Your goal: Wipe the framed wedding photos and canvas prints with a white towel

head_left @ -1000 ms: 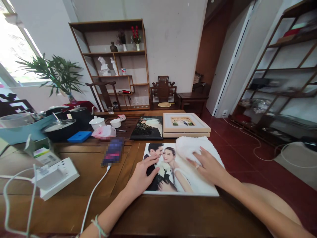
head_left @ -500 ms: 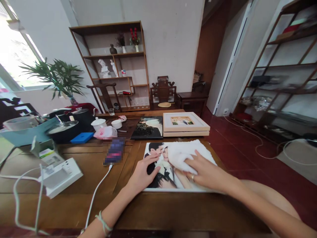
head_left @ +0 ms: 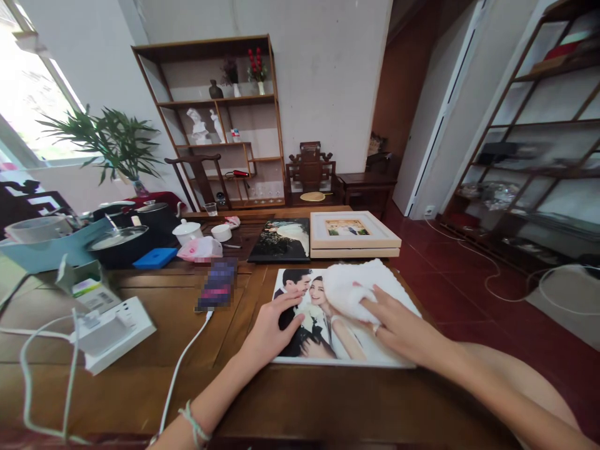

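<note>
Left hand [head_left: 272, 326] palm-down and splayed

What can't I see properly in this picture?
All in the head view:
Photo, upper right corner: hidden under the white cloth.
Photo, part of its left edge: hidden by the left hand.
Phone, its screen: blurred into blocks.
Right-side shelf: cut off by the right edge.

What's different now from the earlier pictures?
The right hand moved the cloth left over the photo, partly covering one printed face, then back right, baring it again. The cloth wasn't let go. The left hand stayed at the photo's left side.
</note>
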Available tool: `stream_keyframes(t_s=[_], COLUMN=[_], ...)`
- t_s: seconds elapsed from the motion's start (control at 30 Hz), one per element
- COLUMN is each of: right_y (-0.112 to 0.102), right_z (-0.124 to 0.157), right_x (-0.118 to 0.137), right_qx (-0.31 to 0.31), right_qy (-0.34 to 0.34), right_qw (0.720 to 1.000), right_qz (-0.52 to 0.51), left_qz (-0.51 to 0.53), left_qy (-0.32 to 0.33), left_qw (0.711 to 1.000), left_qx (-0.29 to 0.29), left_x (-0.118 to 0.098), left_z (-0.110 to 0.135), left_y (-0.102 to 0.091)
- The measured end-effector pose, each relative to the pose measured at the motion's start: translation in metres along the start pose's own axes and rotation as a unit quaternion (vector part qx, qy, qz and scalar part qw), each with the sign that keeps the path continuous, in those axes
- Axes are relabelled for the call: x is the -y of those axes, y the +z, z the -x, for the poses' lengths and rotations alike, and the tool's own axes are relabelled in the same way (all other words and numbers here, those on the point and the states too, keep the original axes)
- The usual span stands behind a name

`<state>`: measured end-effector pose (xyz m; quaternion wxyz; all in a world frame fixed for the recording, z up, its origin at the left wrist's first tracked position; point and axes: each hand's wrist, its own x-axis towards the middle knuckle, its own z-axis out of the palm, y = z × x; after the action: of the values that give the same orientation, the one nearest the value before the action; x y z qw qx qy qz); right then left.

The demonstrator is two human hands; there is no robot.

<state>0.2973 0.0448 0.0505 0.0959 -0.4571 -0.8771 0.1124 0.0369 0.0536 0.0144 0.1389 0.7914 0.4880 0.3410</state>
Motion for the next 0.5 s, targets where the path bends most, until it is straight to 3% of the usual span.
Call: stream_keyframes(t_s=[0.13,0.23,0.33,0.5], right_y=[-0.01,-0.02,-0.022,-0.008], right_z=[0.043,0.056,0.045,-0.001], right_x=[0.034,0.044,0.032,-0.008], right_qx=[0.075,0.121,0.107,0.036], right_qy=[-0.02,-0.052,-0.072,-0.056], right_qw=[0.997,0.991,0.991,0.998], right_qz=[-0.016,-0.039,-0.047,-0.014], left_qz=[-0.002,-0.001,-0.001,-0.007], left_qy=[-0.001,0.0,0.009,0.006], left_qw=[1.0,1.0,1.0,1.0], left_qx=[-0.001,-0.003,0.003,0.005], left_x=[0.0,0.0,-0.001,-0.001], left_z=[0.0,0.0,0.001,0.001], left_y=[0.001,0.001,0.0,-0.001])
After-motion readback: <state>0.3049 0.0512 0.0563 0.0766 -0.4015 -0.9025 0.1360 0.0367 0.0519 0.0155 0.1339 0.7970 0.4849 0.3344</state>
